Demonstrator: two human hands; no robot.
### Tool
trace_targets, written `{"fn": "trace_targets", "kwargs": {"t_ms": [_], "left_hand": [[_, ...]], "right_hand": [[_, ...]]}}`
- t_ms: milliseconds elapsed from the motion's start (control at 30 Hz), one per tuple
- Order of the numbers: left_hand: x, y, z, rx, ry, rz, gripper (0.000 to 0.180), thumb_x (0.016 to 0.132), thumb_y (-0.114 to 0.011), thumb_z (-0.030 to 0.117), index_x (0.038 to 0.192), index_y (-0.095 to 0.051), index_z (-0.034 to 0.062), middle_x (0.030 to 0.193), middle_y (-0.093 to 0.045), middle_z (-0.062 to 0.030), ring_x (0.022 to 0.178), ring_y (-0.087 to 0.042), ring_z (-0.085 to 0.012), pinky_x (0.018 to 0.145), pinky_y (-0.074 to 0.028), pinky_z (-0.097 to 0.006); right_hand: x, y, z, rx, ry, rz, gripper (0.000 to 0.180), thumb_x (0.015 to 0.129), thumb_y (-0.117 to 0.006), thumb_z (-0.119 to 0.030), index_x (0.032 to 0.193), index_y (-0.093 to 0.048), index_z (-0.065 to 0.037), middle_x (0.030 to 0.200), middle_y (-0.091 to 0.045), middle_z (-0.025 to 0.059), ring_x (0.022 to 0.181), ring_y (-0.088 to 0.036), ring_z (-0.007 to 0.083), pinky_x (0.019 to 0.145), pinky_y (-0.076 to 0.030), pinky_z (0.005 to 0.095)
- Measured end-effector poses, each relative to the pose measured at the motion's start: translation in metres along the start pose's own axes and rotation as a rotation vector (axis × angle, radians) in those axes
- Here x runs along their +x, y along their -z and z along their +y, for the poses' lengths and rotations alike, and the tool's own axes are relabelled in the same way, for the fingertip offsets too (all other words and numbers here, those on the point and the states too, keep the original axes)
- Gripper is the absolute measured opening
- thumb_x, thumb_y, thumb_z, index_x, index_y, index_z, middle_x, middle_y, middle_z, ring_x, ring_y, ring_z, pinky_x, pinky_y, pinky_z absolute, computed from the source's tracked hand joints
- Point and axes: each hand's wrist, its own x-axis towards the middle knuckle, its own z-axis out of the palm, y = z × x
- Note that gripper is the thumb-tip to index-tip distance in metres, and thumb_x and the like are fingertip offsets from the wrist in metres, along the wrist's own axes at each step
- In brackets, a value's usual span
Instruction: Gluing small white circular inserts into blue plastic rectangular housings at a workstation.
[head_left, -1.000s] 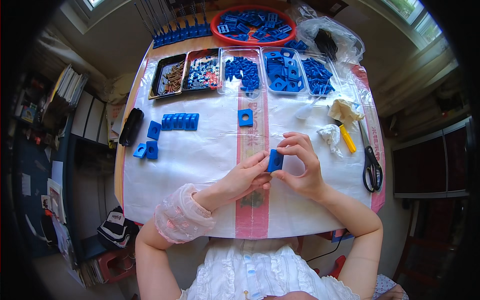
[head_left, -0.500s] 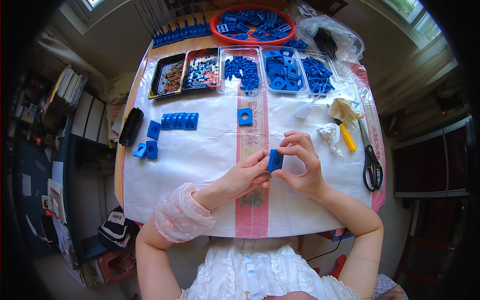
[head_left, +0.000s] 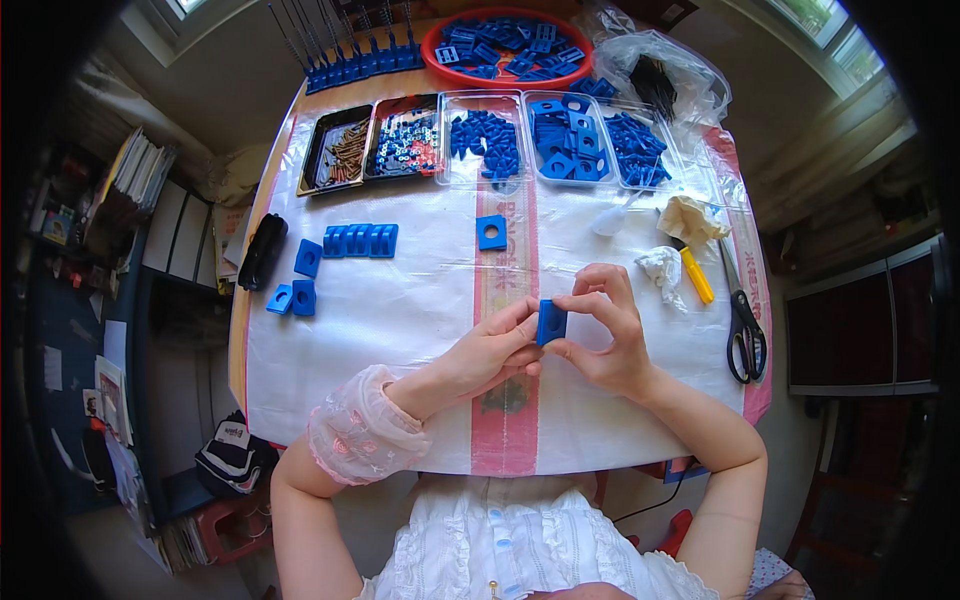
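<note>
At the far left edge of the bench (head_left: 300, 420), which is covered in a white plastic sheet, a black case (head_left: 262, 251) lies lengthwise, and just right of it sit three loose blue blocks (head_left: 296, 287) with a row of joined blue blocks (head_left: 360, 240) behind them. Along the back edge runs a line of trays: a dark tray of brown screws (head_left: 338, 152), one of mixed small parts (head_left: 405, 146), then clear trays of blue pieces (head_left: 560, 140), with a red bowl of blue pieces (head_left: 508, 45) beyond. A single square blue block with a hole (head_left: 491, 232) lies alone near the middle stripe. Nearer the person, the left hand (head_left: 490, 352) comes in from the lower left, its fingers (head_left: 520, 318) closed lightly against the left side of a small blue block (head_left: 551, 322) held above the bench, at the centre. The right hand (head_left: 605, 335) meets it from the other side, thumb beneath and fingers (head_left: 590, 298) curled over the top, so the piece is pinched between both hands, its longer side roughly upright and tipped a little. Both hands touch it; the right seems to wrap it more fully. Farther right lie crumpled tissue (head_left: 660, 265), a yellow-handled tool (head_left: 697, 275) and black scissors (head_left: 744, 330).
</note>
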Motion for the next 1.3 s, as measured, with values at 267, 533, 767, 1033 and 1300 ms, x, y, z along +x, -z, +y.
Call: {"fn": "trace_targets", "kwargs": {"t_ms": [267,533,767,1033,1300], "left_hand": [[0.0005,-0.0057,0.0019,0.019,-0.015,0.020,0.027,0.108,-0.042,0.029,0.127,-0.046,0.0105,0.082,-0.041,0.0069,0.063,-0.034,-0.0026,0.068,-0.041,-0.023],[0.0007,-0.0049,0.0013,0.027,-0.013,0.023,0.026,0.108,-0.043,0.029,0.126,-0.047,0.0108,0.080,-0.041,0.0077,0.063,-0.036,-0.0013,0.067,-0.041,-0.023],[0.0011,-0.0046,0.0006,0.021,-0.013,0.022,0.026,0.108,-0.042,0.029,0.126,-0.047,0.0111,0.079,-0.039,0.0078,0.062,-0.034,-0.0014,0.067,-0.040,-0.023],[0.0002,-0.0064,0.0019,0.021,-0.009,0.024,0.025,0.108,-0.042,0.029,0.126,-0.047,0.0115,0.079,-0.038,0.0077,0.062,-0.032,-0.0023,0.067,-0.039,-0.023],[0.0005,-0.0052,0.0011,0.023,-0.013,0.024,0.025,0.108,-0.042,0.029,0.125,-0.047,0.0113,0.078,-0.038,0.0079,0.062,-0.032,-0.0017,0.067,-0.039,-0.023]], "right_hand": [[-0.0003,0.0007,0.0013,-0.018,0.013,0.004,0.050,0.058,-0.087,-0.009,0.105,-0.069,-0.009,0.102,-0.052,0.0098,0.097,-0.050,0.0274,0.083,-0.043,0.0370],[-0.0010,0.0005,0.0020,-0.010,0.016,0.004,0.051,0.058,-0.087,-0.009,0.106,-0.068,-0.009,0.102,-0.053,0.0102,0.098,-0.050,0.0277,0.083,-0.043,0.0373],[-0.0013,-0.0002,0.0022,0.005,0.017,0.003,0.050,0.059,-0.086,-0.007,0.106,-0.068,-0.009,0.103,-0.052,0.0102,0.098,-0.050,0.0273,0.082,-0.044,0.0367],[-0.0016,-0.0004,0.0028,0.014,0.017,-0.001,0.051,0.059,-0.086,-0.007,0.106,-0.067,-0.009,0.103,-0.052,0.0103,0.099,-0.050,0.0274,0.081,-0.045,0.0365],[-0.0007,0.0000,0.0031,-0.010,0.032,-0.003,0.050,0.059,-0.087,-0.008,0.105,-0.067,-0.009,0.103,-0.053,0.0102,0.099,-0.050,0.0277,0.082,-0.044,0.0371]]}}
